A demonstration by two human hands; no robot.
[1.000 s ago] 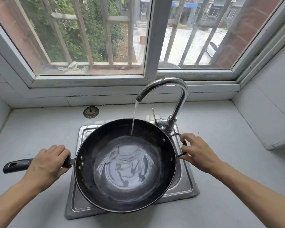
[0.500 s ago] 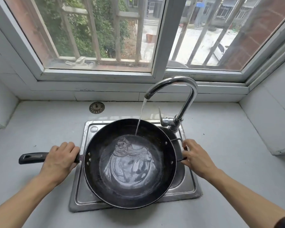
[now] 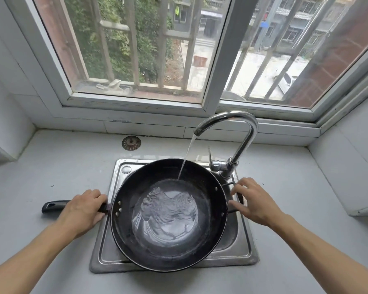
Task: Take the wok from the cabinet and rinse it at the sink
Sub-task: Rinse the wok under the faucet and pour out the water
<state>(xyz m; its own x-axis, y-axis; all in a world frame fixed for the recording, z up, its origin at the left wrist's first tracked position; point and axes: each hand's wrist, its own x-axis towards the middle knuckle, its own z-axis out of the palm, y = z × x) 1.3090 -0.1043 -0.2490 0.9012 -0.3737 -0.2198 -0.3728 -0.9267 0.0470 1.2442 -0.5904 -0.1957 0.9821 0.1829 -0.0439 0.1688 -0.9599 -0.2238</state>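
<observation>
A black wok (image 3: 134, 187) sits over the steel sink (image 3: 106, 253), covering most of the basin. A shallow pool of rippling water (image 3: 168, 215) lies in its bottom. A thin stream (image 3: 185, 160) falls from the curved chrome tap (image 3: 245, 132) onto the wok's far inner wall. My left hand (image 3: 81, 211) grips the long black handle (image 3: 53, 205) close to the wok's rim. My right hand (image 3: 256, 200) holds the small loop handle (image 3: 227, 184) on the opposite side, its fingers lying over it.
A round metal sink strainer (image 3: 131, 142) lies on the grey counter (image 3: 51, 170) behind the sink, to the left. The tap's lever (image 3: 209, 154) stands upright. A barred window (image 3: 136, 60) runs along the back, and a tiled wall (image 3: 344, 166) closes the right.
The wok has shifted back over the sink and sits more level. The water in it spreads and ripples. Both hands have stayed on their handles.
</observation>
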